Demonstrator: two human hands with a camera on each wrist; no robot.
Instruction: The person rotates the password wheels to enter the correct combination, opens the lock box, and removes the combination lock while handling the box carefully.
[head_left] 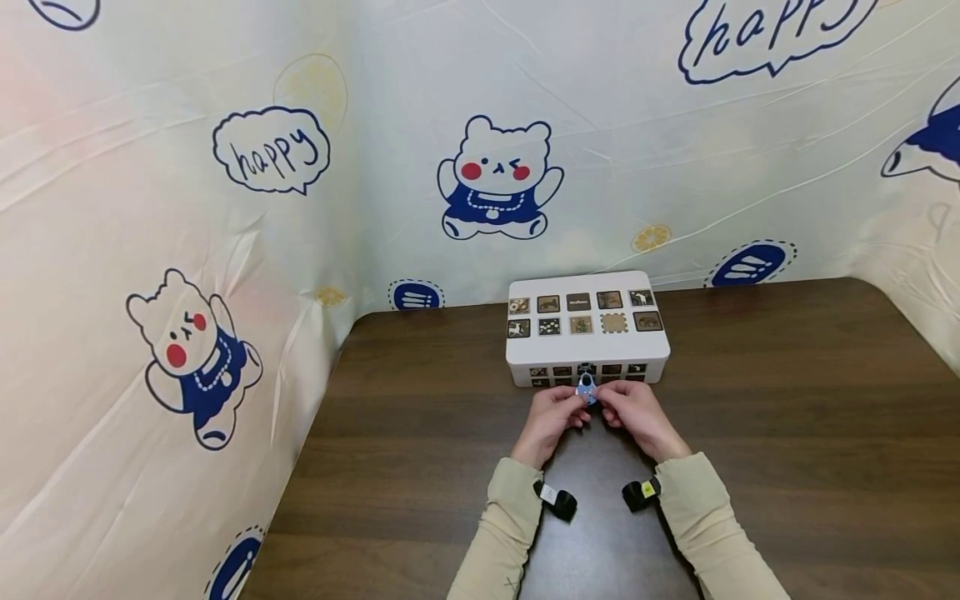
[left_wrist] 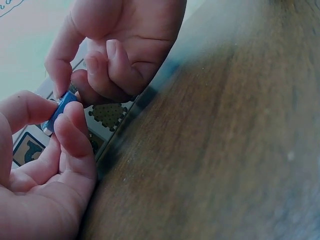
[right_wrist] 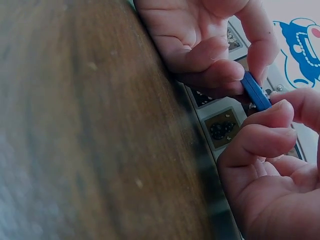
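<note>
A small blue padlock [head_left: 587, 389] is at the front of a white box [head_left: 588, 312], right by the metal latch [head_left: 587, 368]. My left hand [head_left: 551, 419] pinches one side of the padlock between thumb and forefinger. From the other side my right hand [head_left: 637, 417] pinches it the same way, its remaining fingers curled below. In the left wrist view the blue body [left_wrist: 62, 111] shows edge-on between the fingertips of both hands. Silvery metal bits stick out beside the blue body [right_wrist: 256, 91] in the right wrist view. Fingers partly hide the padlock.
The box's lid is down, with square animal and pattern pictures on its top and front. It stands at the back of a dark wooden table [head_left: 420, 433], close to a cloth backdrop [head_left: 397, 167] printed with bears. Black straps with small devices [head_left: 558, 502] circle both wrists.
</note>
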